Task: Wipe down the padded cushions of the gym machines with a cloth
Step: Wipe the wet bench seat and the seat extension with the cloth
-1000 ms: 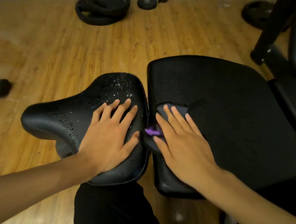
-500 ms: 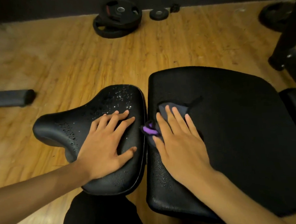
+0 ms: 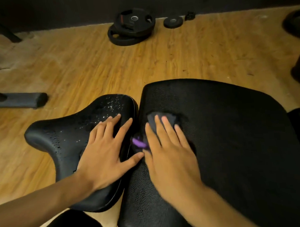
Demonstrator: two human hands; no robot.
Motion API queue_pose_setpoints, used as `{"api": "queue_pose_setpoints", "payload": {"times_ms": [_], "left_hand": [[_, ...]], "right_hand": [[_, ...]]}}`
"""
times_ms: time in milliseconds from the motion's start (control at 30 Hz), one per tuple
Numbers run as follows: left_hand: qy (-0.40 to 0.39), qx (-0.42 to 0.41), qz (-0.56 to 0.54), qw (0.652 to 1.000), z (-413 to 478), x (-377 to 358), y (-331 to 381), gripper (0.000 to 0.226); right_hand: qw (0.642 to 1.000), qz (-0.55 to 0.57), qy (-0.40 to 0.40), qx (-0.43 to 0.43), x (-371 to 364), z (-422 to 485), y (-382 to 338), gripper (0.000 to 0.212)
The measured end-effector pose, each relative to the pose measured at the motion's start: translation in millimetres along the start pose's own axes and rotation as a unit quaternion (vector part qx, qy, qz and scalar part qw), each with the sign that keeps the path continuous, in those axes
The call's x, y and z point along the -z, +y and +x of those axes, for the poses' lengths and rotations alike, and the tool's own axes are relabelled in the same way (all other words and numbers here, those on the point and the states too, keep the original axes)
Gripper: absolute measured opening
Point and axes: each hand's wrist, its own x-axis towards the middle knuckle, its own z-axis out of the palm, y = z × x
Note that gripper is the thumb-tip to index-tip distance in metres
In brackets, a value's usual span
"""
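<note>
Two black cushions are set side by side, almost touching: a saddle-shaped seat on the left and a broad pad on the right. The far part of the seat is covered with droplets. The left hand is laid flat on the right portion of the seat, fingers straight and spread, with nothing gripped; the thumb is extended towards the gap between the cushions. The cloth, dark with a purple patch, is located on the left portion of the pad, close to the gap. It is pressed down by the right hand, whose fingers are held straight on top of it, not curled round it. The cloth's far edge is exposed beyond the fingertips, and the purple patch is exposed beside the index finger. A stack of plates is placed on the wooden floor by the far wall.
</note>
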Motion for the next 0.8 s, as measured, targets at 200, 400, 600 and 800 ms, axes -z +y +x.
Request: {"api": "queue_pose_setpoints", "payload": {"times_ms": [200, 400, 600, 800], "left_hand": [[-0.017, 0.002, 0.027, 0.999, 2.9, 1.8, 4.5, 0.107], [-0.023, -0.001, 0.028, 0.999, 2.6, 2.6, 5.5, 0.104], [-0.024, -0.011, 0.039, 0.999, 5.1, 3.1, 6.3, 0.1], [-0.005, -0.027, 0.058, 0.998, 5.7, 0.3, 8.6, 0.094]], "right_hand": [[0.998, -0.024, -0.035, -0.044, 10.9, 105.1, 27.1, 0.063], [0.999, 0.015, 0.007, -0.044, 15.3, 193.8, 46.2, 0.039], [0.988, -0.007, 0.078, -0.133, 38.4, 120.3, 172.9, 0.046], [0.972, -0.021, 0.083, -0.221, 43.7, 115.2, 179.4, 0.074]]}}
